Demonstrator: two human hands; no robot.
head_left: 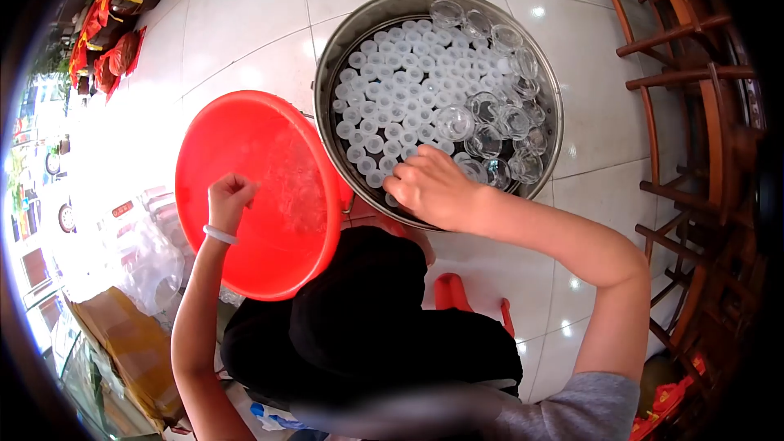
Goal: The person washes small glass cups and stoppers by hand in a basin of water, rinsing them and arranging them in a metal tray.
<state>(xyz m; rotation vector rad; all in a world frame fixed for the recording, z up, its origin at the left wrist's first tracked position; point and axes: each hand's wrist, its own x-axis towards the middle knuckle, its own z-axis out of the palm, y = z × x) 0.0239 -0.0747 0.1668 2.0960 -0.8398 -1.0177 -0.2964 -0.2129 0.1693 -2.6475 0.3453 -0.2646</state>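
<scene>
A round metal pan on the floor holds many small white translucent plastic caps with round hollows, standing close together. Clear glass lid-like pieces lie along its right side. My right hand reaches over the pan's near edge with fingers curled down among the caps; its fingertips are hidden. To the left stands a red plastic basin, with clear pieces inside that are hard to make out. Above the basin, my left hand is closed in a pinch, and anything in it is too small to name.
Wooden chairs line the right side. Clear plastic bags and a cardboard box are at the left. Red-wrapped jars stand at the upper left. My knees are close below both containers, on a tiled floor.
</scene>
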